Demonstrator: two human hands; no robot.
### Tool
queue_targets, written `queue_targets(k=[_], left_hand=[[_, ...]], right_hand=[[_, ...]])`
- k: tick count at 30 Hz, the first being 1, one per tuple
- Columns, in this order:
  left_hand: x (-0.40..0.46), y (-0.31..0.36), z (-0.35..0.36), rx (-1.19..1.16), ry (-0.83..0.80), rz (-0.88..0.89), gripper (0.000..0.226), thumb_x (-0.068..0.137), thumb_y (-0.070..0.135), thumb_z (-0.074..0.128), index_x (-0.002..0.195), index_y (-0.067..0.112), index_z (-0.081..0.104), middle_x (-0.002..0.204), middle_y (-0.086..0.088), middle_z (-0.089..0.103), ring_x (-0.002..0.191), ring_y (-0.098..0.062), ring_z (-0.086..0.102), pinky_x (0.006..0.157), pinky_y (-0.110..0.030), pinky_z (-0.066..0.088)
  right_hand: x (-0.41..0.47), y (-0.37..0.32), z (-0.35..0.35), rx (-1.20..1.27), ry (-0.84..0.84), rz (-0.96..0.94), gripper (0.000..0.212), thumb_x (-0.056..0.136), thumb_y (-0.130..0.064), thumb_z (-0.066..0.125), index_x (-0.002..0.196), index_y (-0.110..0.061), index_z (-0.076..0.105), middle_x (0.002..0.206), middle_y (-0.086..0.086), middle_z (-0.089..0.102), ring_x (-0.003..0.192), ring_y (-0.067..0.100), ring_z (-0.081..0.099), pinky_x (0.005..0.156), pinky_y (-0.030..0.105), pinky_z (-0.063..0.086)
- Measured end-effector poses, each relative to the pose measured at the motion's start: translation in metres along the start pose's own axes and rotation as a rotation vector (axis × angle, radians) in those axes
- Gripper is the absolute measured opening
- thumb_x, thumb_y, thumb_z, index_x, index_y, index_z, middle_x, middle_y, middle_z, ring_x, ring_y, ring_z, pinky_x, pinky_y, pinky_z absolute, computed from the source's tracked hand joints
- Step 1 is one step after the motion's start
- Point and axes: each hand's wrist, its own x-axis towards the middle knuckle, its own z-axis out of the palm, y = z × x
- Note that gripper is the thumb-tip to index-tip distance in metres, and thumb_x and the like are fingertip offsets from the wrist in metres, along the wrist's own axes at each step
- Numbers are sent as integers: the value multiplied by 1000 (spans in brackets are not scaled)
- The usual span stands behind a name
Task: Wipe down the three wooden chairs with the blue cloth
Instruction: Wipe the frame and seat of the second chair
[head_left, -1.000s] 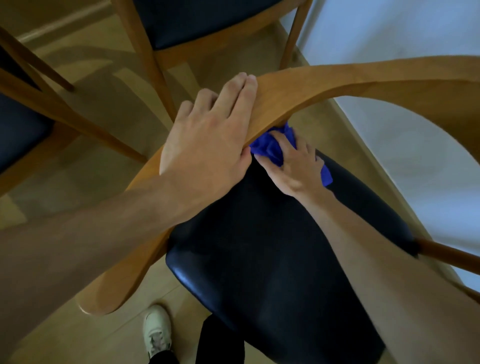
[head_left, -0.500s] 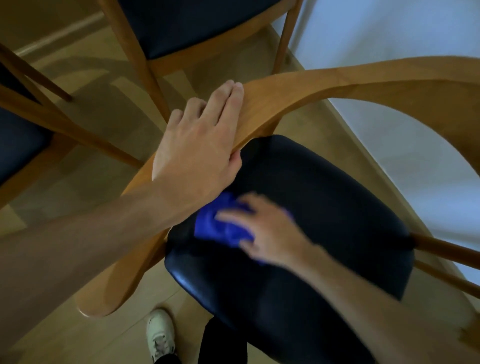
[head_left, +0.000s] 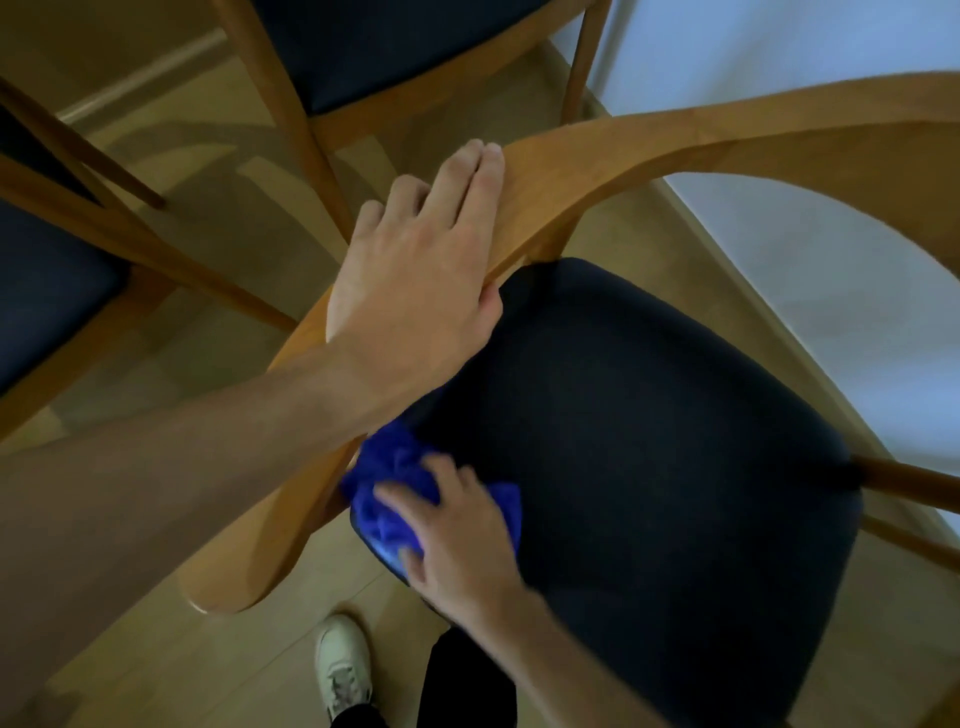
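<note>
Wooden chair (head_left: 649, 150) with a curved backrest and dark padded seat (head_left: 649, 441) fills the view, the left hand (head_left: 415, 280) lying flat on its rail, fingers straight and together, while the right hand (head_left: 457, 540) presses the crumpled blue cloth (head_left: 384, 478) onto the seat's near-left corner with fingers spread.

Left hand (head_left: 410, 291) lies flat, fingers together pointing to 1 o'clock, forearm trailing to 8 o'clock; right hand (head_left: 457, 540) presses palm-down, fingers spread toward 10 o'clock.
</note>
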Motion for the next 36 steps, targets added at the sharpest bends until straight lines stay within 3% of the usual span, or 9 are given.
queue_targets(k=[5, 9, 12, 16, 23, 25, 29, 33, 36], left_hand=[[0, 1, 0, -24, 1, 10, 86, 85, 39, 63, 150, 12, 14, 153, -7, 24, 124, -32, 43, 102, -48, 39], [2, -2, 1, -20, 3, 3, 87, 84, 41, 63, 150, 13, 13, 153, -6, 24, 124, -31, 44, 102, -47, 39], [2, 0, 1, -10, 1, 3, 86, 85, 40, 63, 150, 14, 14, 153, -6, 25, 123, -31, 44, 101, -48, 40], [2, 0, 3, -18, 12, 10, 85, 85, 40, 63, 150, 14, 14, 153, -5, 24, 124, -30, 43, 102, -47, 39], [-2, 0, 1, 11, 4, 10, 85, 85, 40, 62, 150, 13, 15, 153, -7, 25, 124, -30, 42, 103, -47, 39], [-2, 3, 0, 4, 11, 21, 84, 85, 41, 61, 150, 12, 16, 154, -7, 24, 132, -30, 36, 108, -47, 34], [-33, 5, -5, 162, 51, 159, 77, 89, 41, 52, 150, 10, 18, 157, -10, 19, 144, -28, 17, 115, -44, 16], [-110, -20, -11, 60, 3, 20, 72, 89, 27, 57, 150, 9, 22, 156, -10, 23, 145, -25, 17, 116, -40, 15], [-129, -31, -13, 21, -22, 41, 69, 90, 22, 56, 149, 9, 24, 156, -10, 25, 145, -24, 18, 118, -39, 15]], right_hand=[[11, 53, -52, -36, -109, -338, 63, 78, -30, 68, 136, -37, 46, 138, 8, 41, 108, 31, 50, 87, 44, 50], [66, 164, -142, -74, 364, 148, 60, 81, -26, 65, 138, -33, 47, 137, 13, 44, 117, 34, 50, 100, 39, 42], [100, 199, -157, -69, 372, 366, 60, 82, -35, 61, 141, -31, 46, 135, 12, 48, 117, 32, 51, 100, 37, 41], [80, 137, -98, -36, 358, 300, 61, 81, -37, 64, 139, -37, 45, 142, 7, 44, 113, 32, 55, 94, 39, 47], [0, 33, -33, 106, -106, -203, 61, 80, -34, 63, 137, -41, 46, 146, -3, 39, 103, 26, 50, 87, 45, 49], [10, 53, -61, 84, 29, -192, 60, 78, -32, 65, 136, -40, 51, 146, -1, 42, 108, 28, 52, 92, 44, 49], [34, 102, -108, 29, 362, 183, 61, 81, -30, 66, 139, -38, 48, 146, 3, 41, 114, 29, 50, 98, 35, 42], [27, 61, -47, -59, 329, 302, 66, 79, -34, 69, 141, -36, 46, 145, 8, 42, 109, 35, 52, 92, 39, 45], [-20, -19, 28, -34, 186, 174, 71, 71, -35, 75, 136, -36, 48, 141, 5, 46, 97, 29, 52, 79, 39, 48]])
